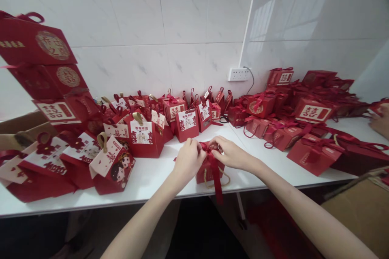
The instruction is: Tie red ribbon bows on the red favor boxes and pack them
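Observation:
A small red gift box [201, 176] with gold cord handles stands at the front edge of the white table [243, 178]. Red ribbon [216, 178] lies over its top, with one tail hanging down the front past the table edge. My left hand [191, 156] is at the box's top left, thumb and fingers pinched on the ribbon. From the right, my right hand [226, 151] pinches the ribbon at the same spot on top. The exact form of the ribbon between my fingertips is partly hidden.
Several red gift boxes [146, 139] crowd the left and back. Taller boxes are stacked [60, 77] at far left. More ribboned boxes [316, 151] pile up at right. A cardboard box [358, 206] stands at lower right. Another person's hand [381, 119] shows at the right edge. A power strip [238, 74] is on the wall.

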The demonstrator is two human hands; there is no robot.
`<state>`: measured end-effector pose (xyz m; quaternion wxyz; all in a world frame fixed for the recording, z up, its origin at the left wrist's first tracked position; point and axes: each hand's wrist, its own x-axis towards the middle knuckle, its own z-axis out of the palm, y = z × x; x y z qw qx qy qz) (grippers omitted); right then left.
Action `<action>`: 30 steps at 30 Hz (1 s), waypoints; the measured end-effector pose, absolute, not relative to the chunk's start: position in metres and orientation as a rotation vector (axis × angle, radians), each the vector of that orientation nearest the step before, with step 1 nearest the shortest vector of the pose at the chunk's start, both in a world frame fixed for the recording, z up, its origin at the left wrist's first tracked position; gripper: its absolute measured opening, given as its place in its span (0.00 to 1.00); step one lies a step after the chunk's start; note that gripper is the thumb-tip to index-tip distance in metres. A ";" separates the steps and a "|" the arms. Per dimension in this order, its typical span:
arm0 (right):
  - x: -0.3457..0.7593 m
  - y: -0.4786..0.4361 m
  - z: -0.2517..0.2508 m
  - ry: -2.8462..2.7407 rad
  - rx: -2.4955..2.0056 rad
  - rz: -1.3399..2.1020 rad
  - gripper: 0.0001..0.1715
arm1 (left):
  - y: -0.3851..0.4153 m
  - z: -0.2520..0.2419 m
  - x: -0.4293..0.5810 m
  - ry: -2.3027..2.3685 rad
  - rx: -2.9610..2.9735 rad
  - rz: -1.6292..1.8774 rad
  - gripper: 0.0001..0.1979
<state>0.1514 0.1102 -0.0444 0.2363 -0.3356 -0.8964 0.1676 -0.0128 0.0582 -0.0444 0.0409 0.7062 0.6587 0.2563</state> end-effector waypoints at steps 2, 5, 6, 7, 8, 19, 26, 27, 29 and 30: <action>0.149 0.109 -0.043 -2.452 -0.873 0.504 0.07 | 0.059 -0.045 -0.013 1.970 2.178 0.786 0.04; 0.144 0.111 -0.042 -2.437 -0.858 0.570 0.05 | 0.061 -0.045 -0.013 1.918 2.208 0.773 0.04; 0.143 0.112 -0.042 -2.427 -0.860 0.594 0.05 | 0.061 -0.046 -0.014 1.905 2.218 0.770 0.04; 0.143 0.114 -0.043 -2.416 -0.860 0.623 0.06 | 0.062 -0.046 -0.014 1.895 2.226 0.770 0.05; 0.143 0.115 -0.043 -2.405 -0.857 0.655 0.06 | 0.062 -0.046 -0.015 1.886 2.233 0.771 0.05; 0.149 0.133 -0.037 -2.355 -0.728 1.058 0.08 | 0.075 -0.042 -0.014 1.987 2.068 0.866 0.06; 0.112 0.156 -0.056 -2.137 -0.839 1.094 0.03 | 0.109 -0.031 -0.040 1.925 1.838 1.136 0.05; 0.107 0.159 -0.056 -2.130 -0.845 1.098 0.03 | 0.115 -0.024 -0.046 1.888 1.818 1.162 0.06; 0.101 0.164 -0.051 -2.152 -0.843 1.110 0.04 | 0.124 -0.006 -0.058 1.763 1.820 1.149 0.08; 0.100 0.166 -0.046 -2.185 -0.835 1.120 0.04 | 0.128 0.004 -0.064 1.683 1.836 1.107 0.09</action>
